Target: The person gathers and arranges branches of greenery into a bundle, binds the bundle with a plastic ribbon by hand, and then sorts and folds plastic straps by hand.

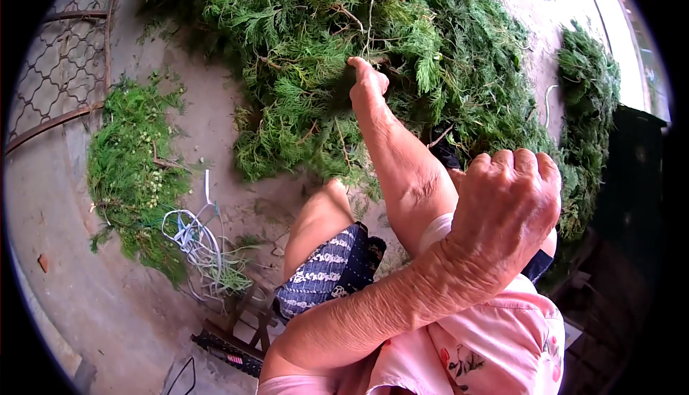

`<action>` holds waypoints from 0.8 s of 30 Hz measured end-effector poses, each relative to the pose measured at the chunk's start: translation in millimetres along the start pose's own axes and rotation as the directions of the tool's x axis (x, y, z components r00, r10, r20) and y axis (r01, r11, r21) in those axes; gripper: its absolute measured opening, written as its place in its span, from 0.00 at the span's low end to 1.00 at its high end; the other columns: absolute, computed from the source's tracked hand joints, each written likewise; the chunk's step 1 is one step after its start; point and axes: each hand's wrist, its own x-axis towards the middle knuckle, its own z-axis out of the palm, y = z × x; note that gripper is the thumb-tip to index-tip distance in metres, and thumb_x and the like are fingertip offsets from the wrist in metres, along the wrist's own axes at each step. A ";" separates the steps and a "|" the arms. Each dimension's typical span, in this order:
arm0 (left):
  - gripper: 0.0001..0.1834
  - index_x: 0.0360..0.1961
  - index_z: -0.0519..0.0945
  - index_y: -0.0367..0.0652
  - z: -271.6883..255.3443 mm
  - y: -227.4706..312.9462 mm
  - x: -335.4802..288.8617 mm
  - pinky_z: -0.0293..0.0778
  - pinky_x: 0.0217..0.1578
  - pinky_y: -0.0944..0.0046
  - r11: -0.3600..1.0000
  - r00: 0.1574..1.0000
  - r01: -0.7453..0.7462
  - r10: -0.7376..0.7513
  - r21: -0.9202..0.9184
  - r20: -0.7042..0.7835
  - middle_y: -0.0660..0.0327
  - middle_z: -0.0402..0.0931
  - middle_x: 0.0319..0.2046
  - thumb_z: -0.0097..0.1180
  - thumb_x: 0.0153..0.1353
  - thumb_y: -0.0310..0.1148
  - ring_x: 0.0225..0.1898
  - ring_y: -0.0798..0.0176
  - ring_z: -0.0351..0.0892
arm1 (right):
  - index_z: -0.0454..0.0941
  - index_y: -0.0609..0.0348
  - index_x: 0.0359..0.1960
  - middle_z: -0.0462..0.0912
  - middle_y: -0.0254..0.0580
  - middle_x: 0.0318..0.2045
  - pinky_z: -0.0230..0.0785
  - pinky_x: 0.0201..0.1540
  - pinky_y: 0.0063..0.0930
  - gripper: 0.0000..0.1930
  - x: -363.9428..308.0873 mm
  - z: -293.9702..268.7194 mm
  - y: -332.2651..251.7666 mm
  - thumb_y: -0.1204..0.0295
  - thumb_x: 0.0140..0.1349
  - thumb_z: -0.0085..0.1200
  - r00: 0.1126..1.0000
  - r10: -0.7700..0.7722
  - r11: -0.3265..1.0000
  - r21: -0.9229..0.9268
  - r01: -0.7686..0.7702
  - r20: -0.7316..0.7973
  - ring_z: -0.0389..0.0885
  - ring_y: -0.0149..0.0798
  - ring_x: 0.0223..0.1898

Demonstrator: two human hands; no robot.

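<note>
My left forearm crosses in front of me to the right, and my left hand is raised as a closed fist, knuckles up. Whatever is in that fist, if anything, is hidden. My right hand reaches forward into a large pile of green conifer branches. Its fingers look bent together among the sprigs, and what they grip cannot be made out. A thin pale stem or strip runs through the foliage just beyond the right fingertips. My bare knee is close to the pile's near edge.
To the left lie a smaller heap of sprigs and a tangle of white strips. Another bundle of branches is at the far right. Metal lattice edges the left, and a low slatted wooden piece lies below.
</note>
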 end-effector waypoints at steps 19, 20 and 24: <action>0.05 0.23 0.71 0.42 -3.5 3.6 -8.9 0.68 0.23 0.68 1.000 0.998 0.031 -0.031 0.003 0.054 0.62 0.70 0.19 0.53 0.47 0.30 0.23 0.66 0.73 | 0.71 0.66 0.25 0.76 0.40 0.27 0.70 0.31 0.30 0.15 34.3 1.3 6.4 0.79 0.35 0.64 0.989 0.035 0.919 0.384 -0.089 0.145 0.74 0.35 0.26; 0.05 0.23 0.71 0.42 -3.3 3.4 -9.6 0.68 0.23 0.68 1.000 0.998 0.031 -0.031 0.004 0.054 0.62 0.70 0.19 0.53 0.47 0.30 0.23 0.66 0.73 | 0.71 0.66 0.26 0.76 0.40 0.27 0.70 0.31 0.30 0.15 34.9 1.1 6.0 0.79 0.35 0.64 0.988 0.032 0.912 0.399 -0.091 0.151 0.74 0.35 0.27; 0.05 0.23 0.71 0.42 -0.4 4.1 -9.7 0.68 0.24 0.68 0.998 0.999 0.038 -0.038 -0.046 0.005 0.62 0.70 0.19 0.52 0.47 0.31 0.23 0.66 0.73 | 0.70 0.66 0.28 0.76 0.40 0.28 0.70 0.33 0.30 0.16 28.8 -3.5 7.4 0.79 0.37 0.63 0.983 0.010 0.898 0.431 -0.090 0.185 0.74 0.35 0.28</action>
